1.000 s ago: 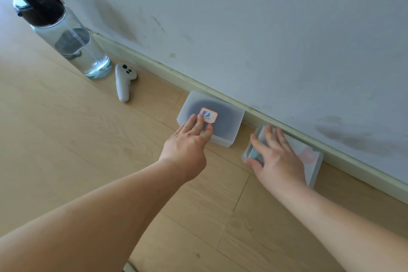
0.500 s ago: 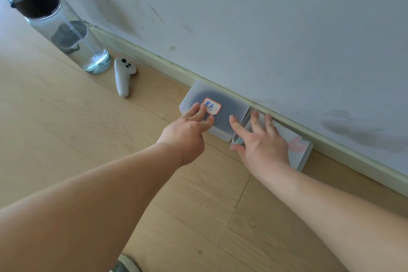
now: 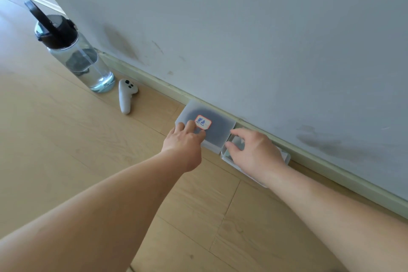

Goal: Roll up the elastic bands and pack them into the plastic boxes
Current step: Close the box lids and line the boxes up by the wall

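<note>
Plastic boxes: two, both frosted and lying on the wooden floor, side by side along the skirting board.
Labelled box: the left one, lid on, with one red-edged label in blue writing; a dark mass shows dimly through the lid, too blurred to name.
Second box: the right one, just beside the labelled box, corner to corner; most of it is hidden under a hand, and something pale green shows inside at its left end.
Elastic bands: none can be made out plainly; whatever is in the boxes is seen only as colour through the plastic.
Hands: two, both bare, both arms reaching in from the near edge.
Left hand: palm down on the labelled box; its fingers lie close together, nearly straight, tips pressing the lid just below the label.
Right hand: arched over the second box's left end; its fingers are spread and bent, tips touching the box. Whether they clasp it or only rest on it I cannot tell.
Water bottle: one, clear with a black cap, upright by the wall, well left of the boxes.
Controller: one, white, lying on the floor between the bottle and the boxes.
</note>
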